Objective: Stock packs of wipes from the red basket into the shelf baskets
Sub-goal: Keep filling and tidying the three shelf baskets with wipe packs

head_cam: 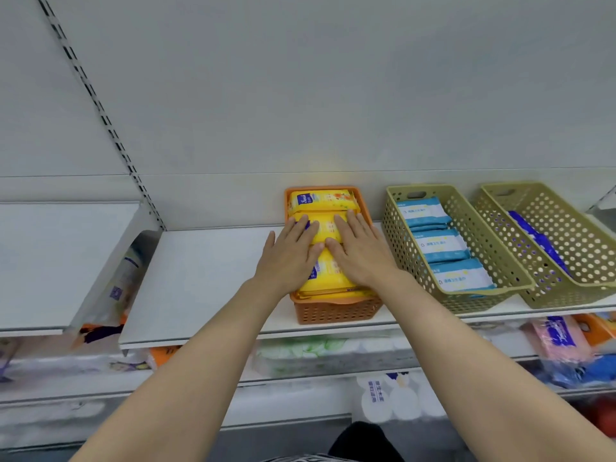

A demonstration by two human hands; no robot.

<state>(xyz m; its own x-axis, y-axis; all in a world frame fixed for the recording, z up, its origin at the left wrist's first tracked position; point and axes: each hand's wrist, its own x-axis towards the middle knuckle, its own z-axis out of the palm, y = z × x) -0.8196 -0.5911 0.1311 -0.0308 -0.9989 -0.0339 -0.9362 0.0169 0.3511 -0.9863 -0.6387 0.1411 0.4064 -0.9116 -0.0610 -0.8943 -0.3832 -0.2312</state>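
From the head view we see our left hand [289, 258] and right hand [358, 251] lying flat, fingers [301, 228] straight and slightly spread, pressing on the yellow wipe packs [325, 201] that fill the orange basket [335, 311] on the shelf [206, 278]. Beyond our fingertips one yellow pack lies uncovered. Right of our right fingers stands a green basket [396, 235] with light-blue packs [443, 245], then another green basket [573, 235] holding what may be a dark-blue pack [533, 235].
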